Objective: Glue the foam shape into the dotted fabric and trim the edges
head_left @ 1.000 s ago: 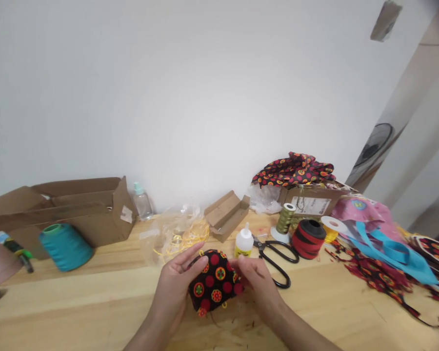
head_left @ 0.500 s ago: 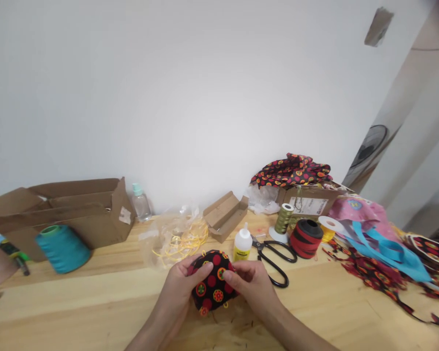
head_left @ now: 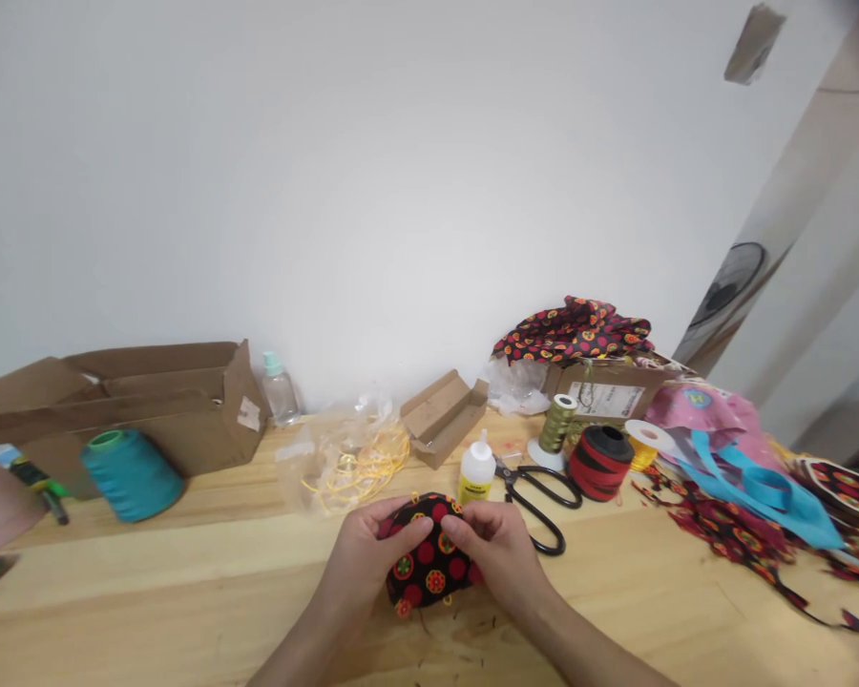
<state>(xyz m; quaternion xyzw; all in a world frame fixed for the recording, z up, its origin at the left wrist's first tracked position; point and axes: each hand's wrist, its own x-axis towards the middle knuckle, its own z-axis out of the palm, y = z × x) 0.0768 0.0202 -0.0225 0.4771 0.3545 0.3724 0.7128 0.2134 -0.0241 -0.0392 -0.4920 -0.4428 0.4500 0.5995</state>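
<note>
Between my two hands is a small rounded fabric piece [head_left: 429, 558], black with red dots and orange-yellow flower prints. Little yellow loops stick out at its top and bottom edges. My left hand [head_left: 372, 553] grips its left side, thumb flat on the front. My right hand [head_left: 497, 549] pinches the upper right edge, thumb on the front and fingers behind. The piece's back is hidden. Just beyond it stands a white glue bottle [head_left: 476, 468] with a yellow label, and black-handled scissors [head_left: 544, 501] lie to the right of that.
Behind are a plastic bag with yellow cord [head_left: 362, 468] and a small open carton [head_left: 440, 420]. Left stand a teal thread cone [head_left: 133, 477] and a long cardboard box [head_left: 240, 410]. At right are a red-black ribbon roll [head_left: 601, 465], blue ribbon [head_left: 765, 491] and fabric scraps [head_left: 730, 530].
My right thumb has moved up towards the top edge of the fabric piece, nearer my left thumb. The view has shifted slightly.
</note>
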